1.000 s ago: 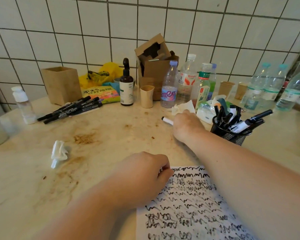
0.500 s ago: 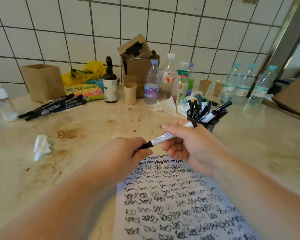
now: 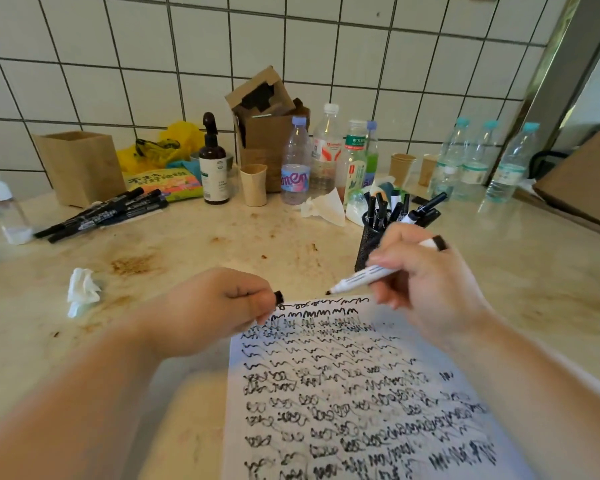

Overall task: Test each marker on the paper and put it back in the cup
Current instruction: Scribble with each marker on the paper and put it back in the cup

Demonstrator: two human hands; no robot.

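White tiled wall (image 3: 413, 64) with dark grout behind a stained beige countertop (image 3: 187, 251).

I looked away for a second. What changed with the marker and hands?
The left hand pulled the cap off and holds it. The right hand, which had fetched the marker from beside the mesh cup, now aims its bare tip at the paper. Cup and loose markers stayed put.

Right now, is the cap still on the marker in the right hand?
No, the marker shows its bare tip; the left hand holds the cap.
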